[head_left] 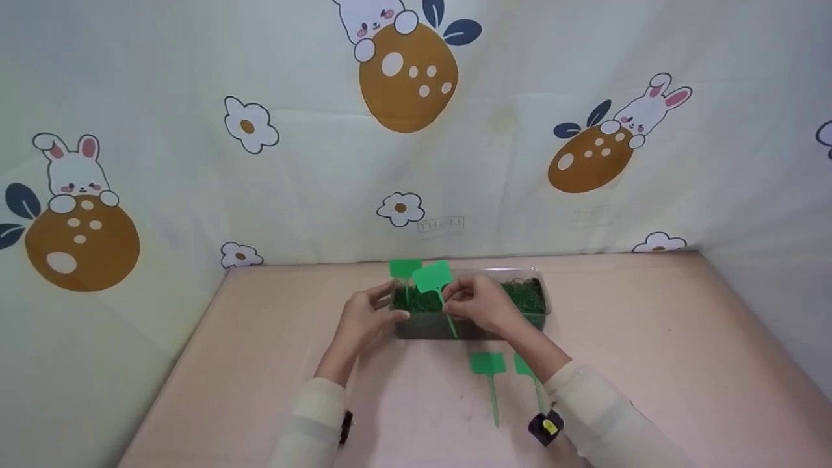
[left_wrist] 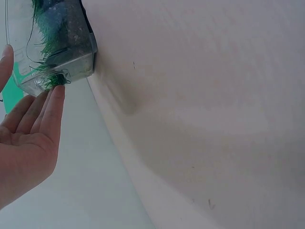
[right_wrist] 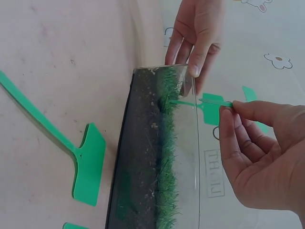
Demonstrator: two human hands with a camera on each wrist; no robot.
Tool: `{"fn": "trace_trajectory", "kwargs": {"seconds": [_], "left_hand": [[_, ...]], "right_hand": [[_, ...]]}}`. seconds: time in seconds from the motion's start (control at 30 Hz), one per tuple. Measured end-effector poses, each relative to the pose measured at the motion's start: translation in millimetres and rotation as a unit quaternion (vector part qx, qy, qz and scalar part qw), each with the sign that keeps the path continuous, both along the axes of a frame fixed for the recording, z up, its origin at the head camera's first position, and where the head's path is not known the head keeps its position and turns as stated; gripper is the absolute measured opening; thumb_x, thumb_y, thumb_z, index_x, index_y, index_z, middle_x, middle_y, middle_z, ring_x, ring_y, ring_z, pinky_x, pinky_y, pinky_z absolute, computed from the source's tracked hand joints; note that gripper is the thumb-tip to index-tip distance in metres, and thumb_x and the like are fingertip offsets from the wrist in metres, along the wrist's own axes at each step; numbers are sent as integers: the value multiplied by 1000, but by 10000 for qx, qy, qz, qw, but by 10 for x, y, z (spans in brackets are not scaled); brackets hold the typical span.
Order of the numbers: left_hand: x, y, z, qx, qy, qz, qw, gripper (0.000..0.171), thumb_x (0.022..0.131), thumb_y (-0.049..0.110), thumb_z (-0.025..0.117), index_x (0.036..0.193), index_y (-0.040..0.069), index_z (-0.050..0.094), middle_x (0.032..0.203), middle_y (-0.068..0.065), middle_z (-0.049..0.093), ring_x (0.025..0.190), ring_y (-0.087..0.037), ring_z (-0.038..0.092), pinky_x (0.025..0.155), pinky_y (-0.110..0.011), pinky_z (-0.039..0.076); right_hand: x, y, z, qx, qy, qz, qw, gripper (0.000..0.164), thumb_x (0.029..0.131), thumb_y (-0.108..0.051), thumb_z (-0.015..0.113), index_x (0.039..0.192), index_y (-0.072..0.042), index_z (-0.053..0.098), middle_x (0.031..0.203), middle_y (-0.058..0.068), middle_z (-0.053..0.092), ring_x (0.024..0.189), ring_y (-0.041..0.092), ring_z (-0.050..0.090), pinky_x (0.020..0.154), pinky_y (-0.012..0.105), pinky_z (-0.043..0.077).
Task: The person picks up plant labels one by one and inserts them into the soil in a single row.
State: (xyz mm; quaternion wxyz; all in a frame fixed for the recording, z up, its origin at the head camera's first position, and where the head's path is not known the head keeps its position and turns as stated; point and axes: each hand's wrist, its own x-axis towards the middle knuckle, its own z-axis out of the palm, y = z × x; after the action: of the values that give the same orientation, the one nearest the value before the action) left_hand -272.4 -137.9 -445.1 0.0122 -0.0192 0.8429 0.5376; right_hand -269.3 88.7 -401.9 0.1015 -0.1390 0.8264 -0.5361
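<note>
A clear plastic box (head_left: 422, 328) of dark soil and green grass (head_left: 523, 296) stands on the table. My right hand (head_left: 481, 302) pinches a green T-shaped plant label (head_left: 432, 277) by its stem between thumb and fingertips, with the flat head up and the stem slanting down before the box's front. The left hand (head_left: 364, 318) is at the box's left end, its straight fingers (left_wrist: 52, 112) against the end wall and its thumb near the rim. Another green label (head_left: 405, 268) stands upright in the grass near that end.
Two more green labels, one (head_left: 487, 364) fully in view and one (head_left: 525, 365) partly behind the right forearm, lie on the pinkish table (head_left: 273, 338) in front of the box. A pale cloth (head_left: 312, 169) printed with rabbits and flowers hangs behind.
</note>
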Motion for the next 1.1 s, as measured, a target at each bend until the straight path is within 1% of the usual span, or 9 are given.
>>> {"fn": "trace_trajectory", "kwargs": {"seconds": [0.17,0.33,0.6,0.73,0.83,0.9,1.1], "left_hand": [[6,-3,4,-21,-38,32,10000,67,82,11,82,143,12,54,147,-13,54,132,-30,58,105,-38,53],[7,-2,11,7,-23,-3,10000,67,83,11,81,144,12,53,148,-12,54,132,-30,57,104,-38,54],[2,-3,5,61,-134,-13,9999,67,84,11,80,145,13,53,148,-12,54,133,-30,57,102,-36,55],[2,0,14,49,-122,17,9999,67,83,12,80,144,13,53,148,-12,54,133,-30,57,103,-38,54],[6,1,15,-1,-114,17,9999,67,84,12,80,144,13,53,148,-12,54,133,-30,57,104,-38,54],[12,2,13,-36,-125,9,9999,67,84,12,80,144,14,53,148,-11,54,133,-30,57,104,-38,54],[19,9,20,-55,-104,-4,9999,66,84,13,80,145,15,53,149,-11,53,134,-30,56,106,-40,52]], "right_hand": [[-62,-12,-1,-180,97,-173,9996,16,90,-2,68,103,7,68,85,5,69,73,5,63,74,31,63],[-116,-29,-10,-363,136,-410,9984,14,90,-5,69,102,3,71,86,7,71,73,7,66,75,31,63],[-197,-85,-39,-533,224,-653,9962,13,91,-6,70,102,0,71,92,11,73,77,11,69,82,44,63],[-249,-122,-54,-584,349,-756,9948,13,91,-7,70,103,-1,70,98,13,73,83,14,70,82,40,64],[-294,-155,-79,-549,388,-815,9944,15,90,-7,70,104,-1,69,100,13,73,86,14,70,79,34,63],[-322,-177,-100,-510,375,-856,9943,17,90,-7,70,106,-1,69,100,13,73,87,15,70,79,34,63],[-404,-225,-159,-251,374,-1024,9937,19,91,-5,70,110,-3,69,98,13,72,86,19,71,80,38,63]]}}
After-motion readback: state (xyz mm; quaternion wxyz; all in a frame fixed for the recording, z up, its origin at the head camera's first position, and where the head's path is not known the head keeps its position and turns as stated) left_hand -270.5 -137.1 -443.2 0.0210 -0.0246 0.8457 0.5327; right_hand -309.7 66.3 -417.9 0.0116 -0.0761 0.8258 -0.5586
